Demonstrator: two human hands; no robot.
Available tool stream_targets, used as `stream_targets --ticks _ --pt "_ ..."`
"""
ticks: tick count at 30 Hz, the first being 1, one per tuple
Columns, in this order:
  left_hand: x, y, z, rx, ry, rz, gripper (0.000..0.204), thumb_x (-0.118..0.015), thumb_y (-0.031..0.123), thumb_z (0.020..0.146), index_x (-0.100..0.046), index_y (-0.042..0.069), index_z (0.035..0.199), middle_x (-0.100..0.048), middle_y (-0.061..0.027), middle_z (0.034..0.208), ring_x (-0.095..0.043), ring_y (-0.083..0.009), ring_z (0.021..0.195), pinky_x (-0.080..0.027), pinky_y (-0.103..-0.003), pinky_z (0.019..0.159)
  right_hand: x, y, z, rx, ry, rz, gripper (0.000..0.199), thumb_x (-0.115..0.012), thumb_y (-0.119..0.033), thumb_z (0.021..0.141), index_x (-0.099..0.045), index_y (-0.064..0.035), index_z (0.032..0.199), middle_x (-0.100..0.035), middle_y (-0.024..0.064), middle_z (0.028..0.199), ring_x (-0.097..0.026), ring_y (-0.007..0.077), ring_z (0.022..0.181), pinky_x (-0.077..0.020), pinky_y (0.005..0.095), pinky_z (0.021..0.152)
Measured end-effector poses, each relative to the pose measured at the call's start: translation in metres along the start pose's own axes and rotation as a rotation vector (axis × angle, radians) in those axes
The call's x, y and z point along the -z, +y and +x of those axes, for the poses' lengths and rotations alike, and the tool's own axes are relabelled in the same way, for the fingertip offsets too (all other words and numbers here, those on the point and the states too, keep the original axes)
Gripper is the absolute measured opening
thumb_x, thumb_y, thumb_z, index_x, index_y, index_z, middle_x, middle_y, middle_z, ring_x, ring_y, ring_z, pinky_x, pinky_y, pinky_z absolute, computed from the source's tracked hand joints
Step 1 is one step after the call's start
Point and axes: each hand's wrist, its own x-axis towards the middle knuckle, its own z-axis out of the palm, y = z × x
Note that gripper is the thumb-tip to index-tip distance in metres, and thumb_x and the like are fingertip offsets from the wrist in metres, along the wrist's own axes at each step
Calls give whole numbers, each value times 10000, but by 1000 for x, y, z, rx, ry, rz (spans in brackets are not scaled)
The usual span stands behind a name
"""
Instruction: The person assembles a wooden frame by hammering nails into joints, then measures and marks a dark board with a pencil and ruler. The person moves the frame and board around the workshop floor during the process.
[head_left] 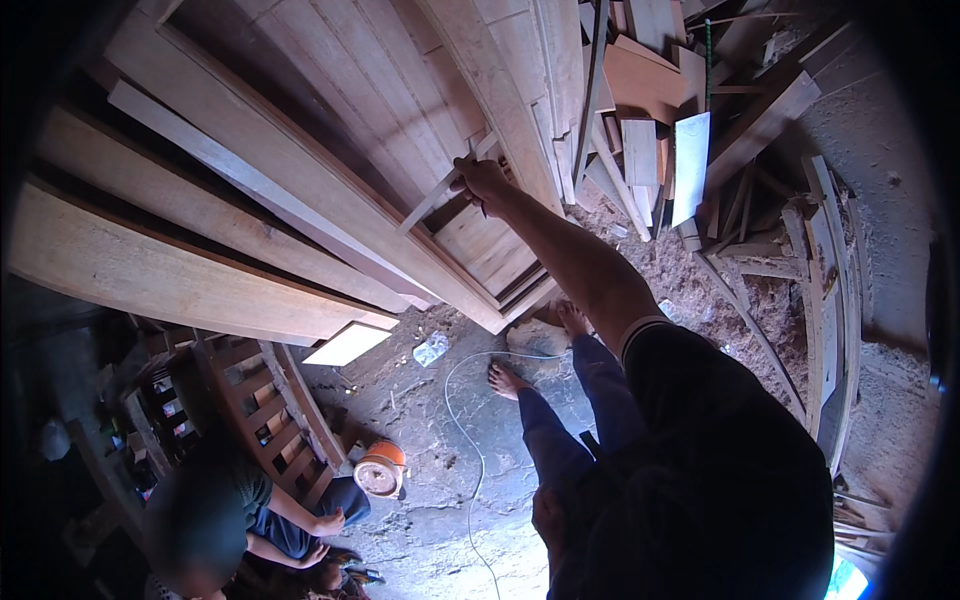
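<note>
My right hand (482,182) reaches forward, fingers closed round a thin pale wooden strip (430,203). The strip lies across a large wooden door-like frame (455,277), slanting from one long rail toward the other. A small dark tip shows below the fingers; I cannot make out what it is. Inside the frame's near end sits a lighter wooden panel (486,240). My left hand (547,515) hangs low beside my thigh, dim, its fingers hard to make out.
Long boards (180,245) lean at the left. An orange bucket (380,470) stands near a slatted wooden piece (270,420), beside a seated person (210,510). A pale cable (462,430) crosses the floor near my bare feet. Offcuts (645,80) and shavings fill the right.
</note>
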Motion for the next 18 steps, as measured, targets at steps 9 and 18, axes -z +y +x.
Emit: stream_targets --ticks 9,18 --pt "4 4 -2 26 -5 2 398 -500 286 1035 -636 -13 1261 -681 -240 1185 -651 -373 1116 -515 -430 959 -29 -15 3 33 41 344 298 -556 -343 1026 -560 -124 824 -638 36 671 -437 79 466 -316 252 389" --pt "7 10 2 31 -19 13 399 -499 284 1035 -633 -13 1265 -682 -238 1181 -653 -369 1109 -517 -427 955 -43 -19 13 31 114 393 277 -576 -321 977 -589 -85 832 -644 54 669 -484 104 481 -352 270 396"
